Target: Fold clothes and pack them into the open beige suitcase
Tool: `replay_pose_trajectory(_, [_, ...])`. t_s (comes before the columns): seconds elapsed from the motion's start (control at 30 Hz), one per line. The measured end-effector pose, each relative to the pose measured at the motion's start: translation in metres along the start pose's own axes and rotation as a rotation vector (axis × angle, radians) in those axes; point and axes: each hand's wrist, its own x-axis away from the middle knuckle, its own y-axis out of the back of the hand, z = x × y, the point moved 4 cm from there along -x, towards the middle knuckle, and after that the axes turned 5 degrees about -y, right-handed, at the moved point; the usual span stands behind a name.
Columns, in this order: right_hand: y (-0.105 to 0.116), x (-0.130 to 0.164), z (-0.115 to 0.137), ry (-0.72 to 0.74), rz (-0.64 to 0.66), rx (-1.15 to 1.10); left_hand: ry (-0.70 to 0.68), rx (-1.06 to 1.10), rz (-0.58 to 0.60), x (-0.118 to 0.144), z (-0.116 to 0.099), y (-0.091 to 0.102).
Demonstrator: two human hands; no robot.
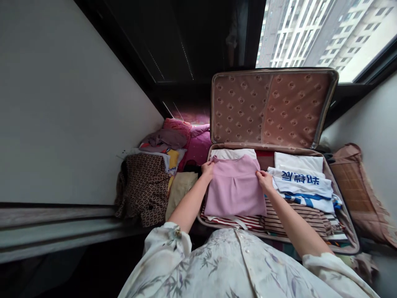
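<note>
A folded pink top (234, 188) lies over the left half of an open suitcase (353, 244). My left hand (207, 169) pinches its upper left edge, and my right hand (264, 181) grips the upper right edge. Beneath it shows a red-and-white striped garment (225, 221), and behind it a white folded garment (237, 153). To the right of my right hand are white folded shirts (307, 184), one with blue lettering. A brown striped garment (294, 217) lies below them, partly behind my right forearm.
The suitcase lid (273, 109) stands upright against the window (310, 33). On the left is a heap with a brown patterned garment (144, 186), beige folded cloth (182, 188) and pink bedding (200, 142). A brown cloth (353, 186) lies at the right beside the wall.
</note>
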Motion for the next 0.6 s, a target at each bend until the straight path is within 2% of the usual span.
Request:
replay_pose_trajectory(0.1, [0.003,-0.003,-0.008,-0.003,-0.028,0.024,-0.110,-0.100,-0.070,-0.001,-0.008,0.002])
replay_pose_trajectory(0.17, [0.003,-0.004,-0.013,-0.013,-0.035,0.051,-0.139,-0.152,-0.067,-0.001,-0.011,0.002])
replay_pose_trajectory(0.37, [0.000,-0.010,-0.021,-0.012,-0.002,0.121,-0.258,-0.469,0.184,-0.013,-0.026,-0.009])
replay_pose_trajectory(0.6, [-0.002,-0.011,-0.024,0.013,0.041,0.271,-0.231,-0.477,0.176,-0.023,-0.037,-0.021])
